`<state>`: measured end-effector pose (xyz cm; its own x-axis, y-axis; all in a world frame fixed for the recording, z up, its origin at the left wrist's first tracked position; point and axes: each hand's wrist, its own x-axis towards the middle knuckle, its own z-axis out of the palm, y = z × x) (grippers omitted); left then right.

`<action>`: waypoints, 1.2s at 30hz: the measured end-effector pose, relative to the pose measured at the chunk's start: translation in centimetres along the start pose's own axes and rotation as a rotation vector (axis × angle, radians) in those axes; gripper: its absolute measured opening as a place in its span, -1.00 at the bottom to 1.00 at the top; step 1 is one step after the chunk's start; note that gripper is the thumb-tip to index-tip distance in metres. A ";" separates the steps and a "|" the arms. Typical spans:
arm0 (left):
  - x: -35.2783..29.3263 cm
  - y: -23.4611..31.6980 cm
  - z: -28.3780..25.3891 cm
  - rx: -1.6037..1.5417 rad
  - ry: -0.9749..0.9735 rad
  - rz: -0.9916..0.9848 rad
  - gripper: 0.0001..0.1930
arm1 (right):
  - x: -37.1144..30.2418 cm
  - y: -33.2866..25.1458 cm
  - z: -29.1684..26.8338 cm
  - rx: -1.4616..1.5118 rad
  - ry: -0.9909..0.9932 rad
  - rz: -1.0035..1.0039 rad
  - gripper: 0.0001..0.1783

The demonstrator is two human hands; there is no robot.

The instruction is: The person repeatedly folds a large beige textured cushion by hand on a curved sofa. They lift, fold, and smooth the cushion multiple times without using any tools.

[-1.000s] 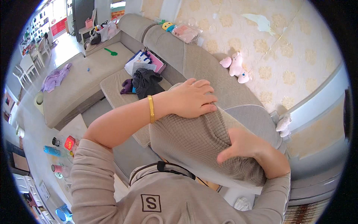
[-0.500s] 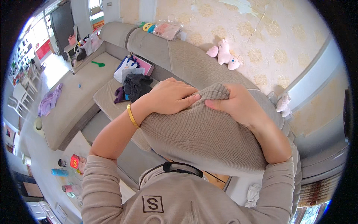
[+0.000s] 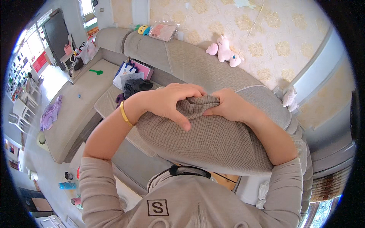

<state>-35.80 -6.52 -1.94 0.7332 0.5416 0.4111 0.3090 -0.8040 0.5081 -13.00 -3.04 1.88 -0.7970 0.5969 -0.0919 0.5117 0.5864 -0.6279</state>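
Observation:
A taupe, waffle-checked stretch cover [image 3: 205, 138] bulges in front of my chest, apparently around a cushion whose shape is mostly hidden. Its upper edge is bunched into a fold between my hands. My right hand [image 3: 228, 104] pinches that gathered edge between thumb and fingers. On the other side of the fold, my left hand [image 3: 165, 102] rests against the fabric, thumb spread wide from its fingers. The tips of the left fingers pass behind the bunched edge. A gold bangle [image 3: 125, 114] circles my left wrist.
A beige sectional sofa [image 3: 197, 62] curves around the far side. On it lie dark clothing [image 3: 135, 86], papers with a bag [image 3: 125, 74], a green plastic scoop [image 3: 96, 72] and pink plush toys [image 3: 227, 53]. Bottles, including a blue one [image 3: 67, 185], stand at the lower left.
My left thumb has opened away from its fingers and dropped down the cover. The bunched edge has shifted slightly left and opened into a wider fold, the right hand still pinching it.

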 end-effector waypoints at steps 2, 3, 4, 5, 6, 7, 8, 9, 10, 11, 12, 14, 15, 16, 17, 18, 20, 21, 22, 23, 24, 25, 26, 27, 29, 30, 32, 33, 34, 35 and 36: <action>0.5 0.5 -0.6 0.069 -0.113 0.015 -0.23 | 0.0 0.8 0.1 0.121 -0.031 0.016 -0.70; 0.6 0.8 -0.7 0.101 -0.131 -0.011 -0.27 | 0.0 1.0 0.1 0.181 -0.048 0.024 -0.70; 0.7 1.2 -0.7 0.133 -0.149 -0.037 -0.31 | -0.3 0.8 -0.1 0.191 -0.068 0.051 -0.70; 0.8 1.3 -0.5 0.161 -0.167 -0.064 -0.35 | -0.7 0.3 -0.3 0.201 -0.089 0.081 -0.71; 1.2 1.2 -0.4 0.134 -0.193 -0.089 -0.42 | -1.0 -0.1 -0.3 0.211 -0.110 0.112 -0.71; 1.7 0.9 -0.2 0.105 -0.218 -0.113 -0.48 | -1.0 -0.1 -0.2 0.208 -0.108 0.127 -0.70; 2.1 0.7 -0.1 0.081 -0.250 -0.133 -0.55 | -1.1 -0.2 -0.1 0.208 -0.098 0.141 -0.69; 1.8 0.5 0.2 0.161 -0.105 -0.116 -0.59 | -1.2 -0.2 0.0 0.207 -0.087 0.156 -0.68; 1.3 0.2 0.9 0.240 0.040 -0.099 -0.63 | -1.0 -0.1 0.0 0.275 -0.038 0.196 -0.67; 1.1 0.0 1.5 0.311 0.179 -0.076 -0.66 | -1.1 0.2 0.2 0.349 0.015 0.245 -0.65; 1.4 -0.7 0.9 0.405 0.344 0.087 -0.66 | -1.1 0.4 0.2 0.422 0.069 0.293 -0.64; 1.3 -0.1 1.2 0.422 0.361 -0.038 -0.70 | -0.8 -0.3 0.0 0.305 0.016 0.229 -0.61; 1.3 0.4 1.2 0.305 0.284 -0.166 -0.71 | -0.7 -0.5 -0.3 0.243 -0.009 0.200 -0.60; 1.0 0.8 1.1 0.189 0.201 -0.291 -0.72 | -0.7 -0.2 -0.7 0.233 -0.059 0.199 -0.59; 0.9 1.2 0.8 0.081 0.115 -0.414 -0.73 | -0.6 0.3 -1.0 0.222 -0.106 0.193 -0.58; 1.1 1.5 0.5 0.019 0.069 -0.424 -0.72 | -0.6 0.8 -1.4 0.212 -0.152 0.189 -0.58; 1.3 1.9 0.1 -0.098 -0.028 -0.458 -0.70 | -0.8 1.6 -2.2 0.130 -0.146 0.251 -0.58; 1.7 1.0 -0.2 -0.218 -0.065 -0.503 -0.66 | -1.0 2.0 -2.3 0.092 -0.146 0.279 -0.58; 2.5 -0.2 -0.1 -0.201 -0.159 -0.519 -0.66 | -1.2 2.9 -2.3 0.097 -0.153 0.289 -0.57; 3.1 -1.4 0.0 -0.180 -0.245 -0.542 -0.65 | -1.1 4.0 -2.2 0.098 -0.166 0.290 -0.57; 3.6 -2.3 0.1 -0.155 -0.324 -0.563 -0.65 | -1.0 4.4 -2.3 0.093 -0.179 0.289 -0.56; 4.2 -2.7 0.6 -0.098 -0.403 -0.563 -0.63 | -1.2 4.3 -2.1 0.033 -0.157 0.316 -0.52; 4.7 -2.9 1.0 -0.048 -0.403 -0.543 -0.63 | -1.4 4.2 -1.7 -0.024 -0.135 0.345 -0.48; 5.1 -3.1 1.2 0.001 -0.401 -0.522 -0.63 | -1.5 4.1 -1.4 -0.081 -0.112 0.373 -0.43; 4.9 -4.3 1.7 0.073 -0.359 -0.457 -0.65 | -0.6 4.5 -0.4 -0.248 -0.080 0.325 -0.46; 5.3 -4.3 1.9 0.108 -0.396 -0.469 -0.65 | -0.6 5.1 0.1 -0.324 -0.061 0.324 -0.48; 5.6 -4.0 1.9 0.184 -0.461 -0.507 -0.66 | 0.0 5.8 0.8 -0.335 -0.121 0.229 -0.53; 5.6 -4.0 1.7 0.187 -0.527 -0.490 -0.66 | 0.3 5.8 1.0 -0.342 -0.154 0.173 -0.55; 5.6 -4.0 1.5 0.190 -0.592 -0.474 -0.66 | 0.4 5.7 1.2 -0.305 -0.210 0.187 -0.57; 5.7 -4.1 1.4 0.190 -0.656 -0.455 -0.66 | 0.3 5.3 1.1 -0.268 -0.267 0.204 -0.59; 5.8 -4.3 1.6 0.152 -0.717 -0.468 -0.65 | 0.2 5.1 1.1 -0.231 -0.324 0.220 -0.61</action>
<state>-31.93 -0.27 -2.95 0.6994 0.5804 -0.4170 0.7142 -0.5888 0.3785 -10.91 -0.58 -2.19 -0.7015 0.5408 -0.4641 0.7092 0.5934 -0.3806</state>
